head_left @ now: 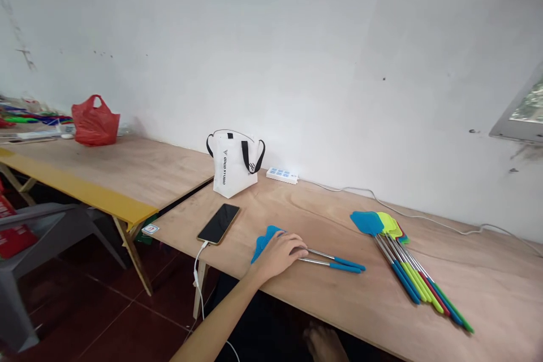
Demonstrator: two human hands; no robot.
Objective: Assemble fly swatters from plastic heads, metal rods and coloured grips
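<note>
My left hand (282, 251) rests on two blue fly swatters (348, 266) lying on the table, its fingers bent together over them where the heads meet the metal shafts. Part of the blue heads shows left of the hand, and the blue grips point right. Below the table's front edge, in shade, is my right hand (324, 344); it is blurred and its fingers are hard to make out. To the right lies a fanned pile of several fly swatters (409, 268) with blue, yellow-green, red and green grips, heads toward the wall.
A phone (219, 223) with a white charging cable (196, 271) lies left of my left hand. Behind it stands a white bag (233, 167), beside a white power strip (282, 175) along the wall. A second table (139, 172) bears a red plastic bag (95, 124); a grey chair (46, 220) stands before it.
</note>
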